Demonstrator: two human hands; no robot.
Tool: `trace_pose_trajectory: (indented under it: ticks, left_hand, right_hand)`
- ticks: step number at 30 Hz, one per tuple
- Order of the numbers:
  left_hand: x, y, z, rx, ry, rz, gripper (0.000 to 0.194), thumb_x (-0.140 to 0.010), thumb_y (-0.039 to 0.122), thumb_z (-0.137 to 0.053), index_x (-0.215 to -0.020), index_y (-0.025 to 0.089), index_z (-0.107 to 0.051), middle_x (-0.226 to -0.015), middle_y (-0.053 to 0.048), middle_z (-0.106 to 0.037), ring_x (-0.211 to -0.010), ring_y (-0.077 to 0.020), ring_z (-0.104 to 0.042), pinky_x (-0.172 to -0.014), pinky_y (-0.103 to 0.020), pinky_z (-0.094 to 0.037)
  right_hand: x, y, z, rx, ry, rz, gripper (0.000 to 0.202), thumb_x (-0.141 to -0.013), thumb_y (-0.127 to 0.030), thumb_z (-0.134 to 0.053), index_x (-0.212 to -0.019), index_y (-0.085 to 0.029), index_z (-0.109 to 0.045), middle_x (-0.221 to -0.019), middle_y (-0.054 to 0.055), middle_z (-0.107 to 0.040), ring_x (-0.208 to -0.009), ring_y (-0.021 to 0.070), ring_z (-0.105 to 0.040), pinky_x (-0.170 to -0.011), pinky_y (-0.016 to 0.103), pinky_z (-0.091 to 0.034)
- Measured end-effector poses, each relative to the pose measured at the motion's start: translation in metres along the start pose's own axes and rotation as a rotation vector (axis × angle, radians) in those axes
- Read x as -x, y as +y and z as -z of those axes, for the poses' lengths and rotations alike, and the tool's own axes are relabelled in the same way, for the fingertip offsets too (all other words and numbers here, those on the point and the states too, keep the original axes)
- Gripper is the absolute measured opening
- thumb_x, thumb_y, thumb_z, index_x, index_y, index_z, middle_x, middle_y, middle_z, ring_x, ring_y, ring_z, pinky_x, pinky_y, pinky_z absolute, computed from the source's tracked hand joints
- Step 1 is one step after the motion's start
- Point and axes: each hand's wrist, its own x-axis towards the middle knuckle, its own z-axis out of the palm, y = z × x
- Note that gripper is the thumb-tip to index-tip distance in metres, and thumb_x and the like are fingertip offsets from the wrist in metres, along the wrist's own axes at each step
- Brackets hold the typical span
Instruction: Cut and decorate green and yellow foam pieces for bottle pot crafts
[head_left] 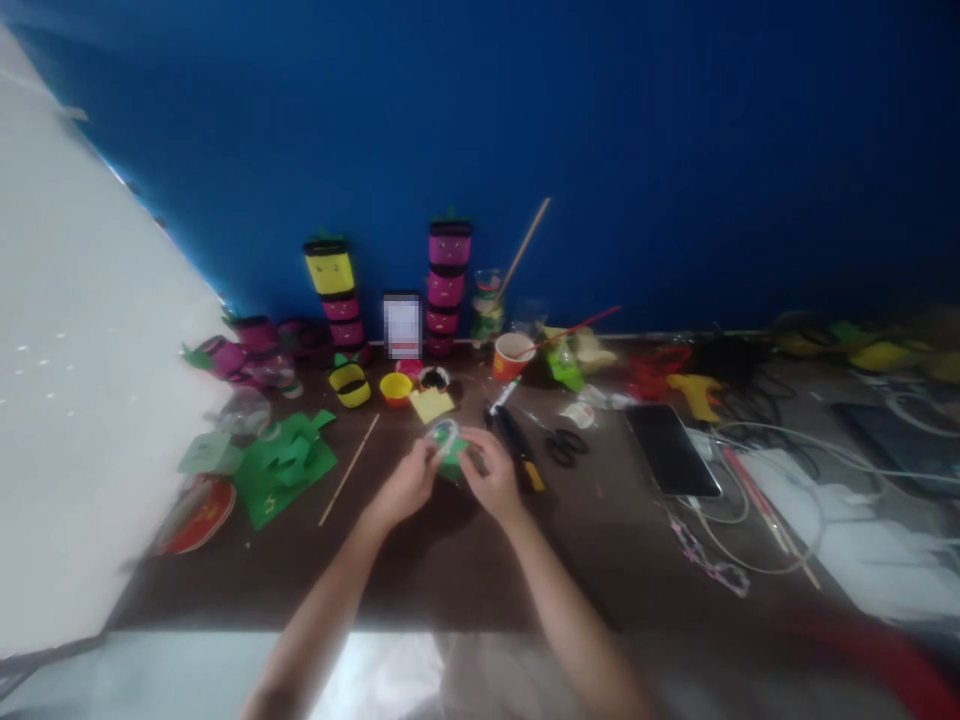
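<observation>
Between left hand and right hand: green piece, held at sides.

A small, flat-looking green piece is held just below the centre of the frame, between the fingertips of the left hand and the right hand. Its surface is shown in plain bright green, and its side edges are covered by the fingers, so its full outline cannot be told. At its upper left, a whitish curved band is seen, arched like part of a ring, with some green visible inside the curve. Finer detail on both is lost to blur.
</observation>
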Motion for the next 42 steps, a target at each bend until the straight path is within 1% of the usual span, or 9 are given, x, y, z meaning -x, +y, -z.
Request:
trace_pose_trajectory:
  ticks: [2,6,12,20,25,29,32,35,42]
  left_hand:
    - [0.002,0.0,-0.007,0.088,-0.05,-0.067,0.015,-0.087,0.026,-0.041,-0.1,0.018,-0.044,-0.095,-0.009,-0.06,-0.084,-0.0176,-0.059,-0.076,-0.029,-0.045]
    - [0.004,0.0,-0.01,0.132,-0.122,-0.129,0.017,-0.088,0.026,-0.04,-0.103,0.017,-0.043,-0.098,-0.01,-0.059,-0.087,-0.018,-0.058,-0.08,-0.031,-0.044]
    - [0.004,-0.003,-0.011,0.154,-0.09,-0.138,0.017,-0.087,0.026,-0.044,-0.101,0.017,-0.046,-0.094,-0.009,-0.062,-0.083,-0.018,-0.058,-0.078,-0.031,-0.044]
    - [0.005,-0.002,-0.011,0.222,-0.108,-0.125,0.016,-0.087,0.026,-0.044,-0.101,0.018,-0.044,-0.089,-0.006,-0.063,-0.079,-0.0157,-0.06,-0.074,-0.027,-0.046]
    - [0.006,-0.001,-0.01,0.203,-0.092,-0.139,0.017,-0.088,0.025,-0.042,-0.103,0.018,-0.044,-0.093,-0.007,-0.064,-0.082,-0.016,-0.061,-0.074,-0.026,-0.046]
    - [0.005,-0.002,-0.01,0.124,-0.074,-0.166,0.023,-0.087,0.025,-0.043,-0.109,0.017,-0.049,-0.1,-0.009,-0.064,-0.089,-0.0187,-0.061,-0.08,-0.03,-0.046]
    - [0.005,-0.003,-0.011,0.062,-0.037,-0.193,0.026,-0.086,0.024,-0.045,-0.11,0.018,-0.053,-0.106,-0.011,-0.062,-0.095,-0.0207,-0.059,-0.086,-0.033,-0.044]
    - [0.006,-0.004,-0.012,0.004,-0.022,-0.231,0.028,-0.085,0.021,-0.045,-0.112,0.018,-0.052,-0.107,-0.011,-0.061,-0.098,-0.0214,-0.057,-0.088,-0.034,-0.043]
    - [0.005,-0.003,-0.014,-0.125,0.0,-0.299,0.027,-0.087,0.021,-0.041,-0.112,0.017,-0.05,-0.102,-0.011,-0.061,-0.093,-0.021,-0.057,-0.084,-0.037,-0.046]
  right_hand:
    - [0.0,-0.005,0.0,-0.035,-0.009,0.035,0.024,-0.079,-0.026,-0.057,-0.103,-0.023,-0.061,-0.113,0.011,-0.059,-0.106,0.023,-0.056,-0.085,0.038,-0.05]
    - [0.001,-0.009,0.001,-0.025,0.028,0.037,0.02,-0.079,-0.024,-0.059,-0.098,-0.023,-0.065,-0.112,0.009,-0.061,-0.105,0.022,-0.057,-0.089,0.039,-0.048]
    - [0.002,-0.01,0.001,-0.018,0.037,-0.015,0.015,-0.079,-0.026,-0.059,-0.09,-0.024,-0.068,-0.112,0.009,-0.064,-0.102,0.0222,-0.06,-0.088,0.041,-0.049]
    - [0.001,-0.015,0.001,-0.146,0.043,-0.063,0.007,-0.073,-0.025,-0.065,-0.079,-0.022,-0.068,-0.11,0.01,-0.065,-0.1,0.0236,-0.062,-0.085,0.04,-0.052]
    - [0.002,-0.015,0.001,-0.166,0.037,-0.072,0.008,-0.073,-0.023,-0.065,-0.08,-0.021,-0.068,-0.112,0.01,-0.063,-0.1,0.0235,-0.062,-0.085,0.039,-0.052]
    - [0.003,-0.015,0.001,-0.16,0.051,-0.079,0.008,-0.075,-0.024,-0.063,-0.081,-0.022,-0.067,-0.111,0.01,-0.064,-0.098,0.0228,-0.063,-0.082,0.038,-0.053]
    - [0.003,-0.013,0.001,-0.137,0.065,-0.039,0.007,-0.077,-0.023,-0.061,-0.08,-0.022,-0.068,-0.108,0.009,-0.065,-0.099,0.0222,-0.062,-0.084,0.038,-0.052]
    - [0.003,-0.01,0.001,-0.087,0.075,-0.008,0.007,-0.078,-0.024,-0.061,-0.079,-0.022,-0.068,-0.107,0.008,-0.065,-0.099,0.0219,-0.062,-0.085,0.038,-0.051]
    - [0.002,-0.008,0.001,0.046,0.096,0.145,0.01,-0.081,-0.019,-0.057,-0.079,-0.021,-0.066,-0.102,0.008,-0.066,-0.095,0.0195,-0.062,-0.084,0.036,-0.05]
